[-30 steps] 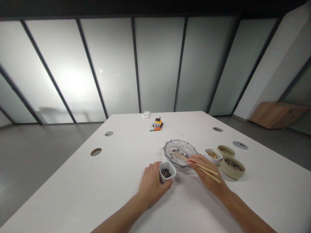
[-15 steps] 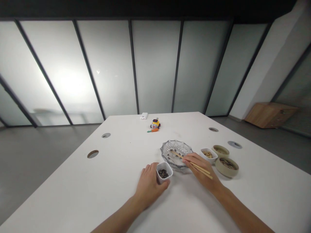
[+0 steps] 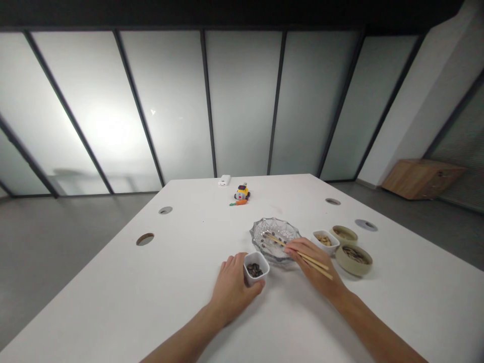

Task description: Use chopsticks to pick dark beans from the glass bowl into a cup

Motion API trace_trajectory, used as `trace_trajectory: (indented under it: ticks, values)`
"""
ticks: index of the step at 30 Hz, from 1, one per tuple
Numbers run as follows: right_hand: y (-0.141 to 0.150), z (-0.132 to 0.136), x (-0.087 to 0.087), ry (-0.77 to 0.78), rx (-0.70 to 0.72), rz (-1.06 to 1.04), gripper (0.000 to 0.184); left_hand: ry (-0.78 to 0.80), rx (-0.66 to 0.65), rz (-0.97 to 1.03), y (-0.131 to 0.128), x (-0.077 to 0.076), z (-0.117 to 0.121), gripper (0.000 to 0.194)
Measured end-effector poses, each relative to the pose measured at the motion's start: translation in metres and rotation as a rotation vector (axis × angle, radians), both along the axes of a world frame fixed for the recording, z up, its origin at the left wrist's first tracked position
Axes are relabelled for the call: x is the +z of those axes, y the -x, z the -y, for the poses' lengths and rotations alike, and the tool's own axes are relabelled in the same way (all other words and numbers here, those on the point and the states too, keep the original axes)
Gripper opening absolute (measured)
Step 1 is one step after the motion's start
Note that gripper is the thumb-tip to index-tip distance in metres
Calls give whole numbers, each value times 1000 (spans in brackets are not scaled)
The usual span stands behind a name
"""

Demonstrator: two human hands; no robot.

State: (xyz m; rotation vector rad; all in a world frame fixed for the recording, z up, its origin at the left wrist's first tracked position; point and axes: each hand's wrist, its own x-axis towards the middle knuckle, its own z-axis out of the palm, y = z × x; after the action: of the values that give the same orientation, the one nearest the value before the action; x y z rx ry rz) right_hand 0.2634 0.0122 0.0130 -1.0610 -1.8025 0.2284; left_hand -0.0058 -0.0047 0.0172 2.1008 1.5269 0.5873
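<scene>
My left hand (image 3: 231, 286) is wrapped round a small white square cup (image 3: 256, 269) holding dark seeds, on the white table (image 3: 151, 297). My right hand (image 3: 312, 263) grips a pair of wooden chopsticks (image 3: 298, 254). Their tips reach into a clear glass dish (image 3: 275, 238) that holds a few dark seeds. The dish stands just behind the cup and to its right.
Right of the dish stand a white cup of pale nuts (image 3: 325, 240) and two beige bowls (image 3: 354, 258) (image 3: 344, 234). A small yellow toy (image 3: 242, 193), an orange carrot toy and a white box (image 3: 224, 180) lie at the far edge. Round cable holes (image 3: 145, 239) dot the tabletop.
The view shifted slightly, so everything sits a little further left than a second ago. Both hands keep their holds; the chopstick tips have barely moved inside the dish.
</scene>
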Motion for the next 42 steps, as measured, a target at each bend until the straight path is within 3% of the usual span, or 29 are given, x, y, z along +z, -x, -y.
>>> trace_trajectory:
  ticks: [42]
  values:
    - [10, -11, -4, -21, -36, -3, 35, -12, -5, 8, -1, 0, 0, 36]
